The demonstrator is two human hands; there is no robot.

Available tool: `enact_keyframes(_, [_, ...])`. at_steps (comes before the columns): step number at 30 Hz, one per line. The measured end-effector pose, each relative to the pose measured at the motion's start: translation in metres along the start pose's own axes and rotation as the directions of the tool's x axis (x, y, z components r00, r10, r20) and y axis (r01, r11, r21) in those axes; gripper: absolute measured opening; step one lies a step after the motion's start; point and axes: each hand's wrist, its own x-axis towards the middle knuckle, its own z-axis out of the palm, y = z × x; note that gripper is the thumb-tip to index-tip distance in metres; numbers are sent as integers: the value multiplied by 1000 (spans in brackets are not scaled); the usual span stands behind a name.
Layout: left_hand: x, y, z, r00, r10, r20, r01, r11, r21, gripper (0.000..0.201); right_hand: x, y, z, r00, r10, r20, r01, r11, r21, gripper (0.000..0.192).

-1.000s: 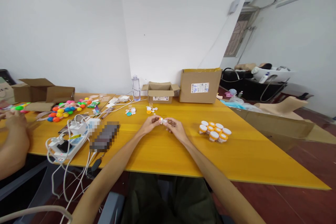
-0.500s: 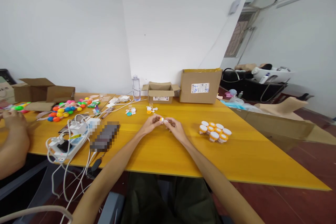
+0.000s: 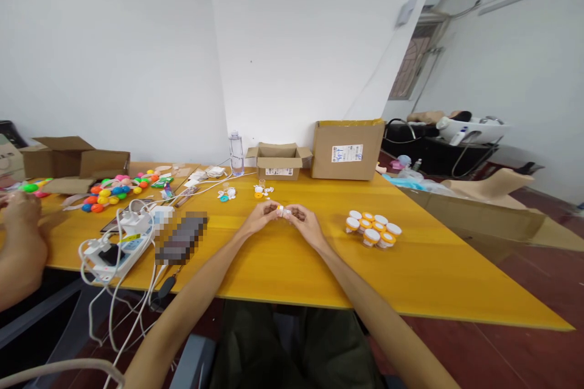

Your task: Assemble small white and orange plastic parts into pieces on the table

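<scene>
Vial (image 3: 283, 211) sits mid-table, pinched between left hand (image 3: 264, 215) and right hand (image 3: 303, 219), fingers of both closed on it. Capped jars (image 3: 373, 228) clustered right; open box (image 3: 278, 160) far behind.

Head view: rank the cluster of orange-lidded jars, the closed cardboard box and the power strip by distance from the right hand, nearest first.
From the right hand:
1. Cluster of orange-lidded jars, just to its right on the table.
2. Closed cardboard box, behind it by the wall.
3. Power strip, far off to the left, past the left hand.
</scene>
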Motion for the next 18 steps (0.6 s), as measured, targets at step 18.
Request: enact_keyframes(18, [0, 2, 3, 998, 67, -11, -67, 997, -40, 47, 0, 7, -2, 996, 84, 11, -84, 996, -8, 47])
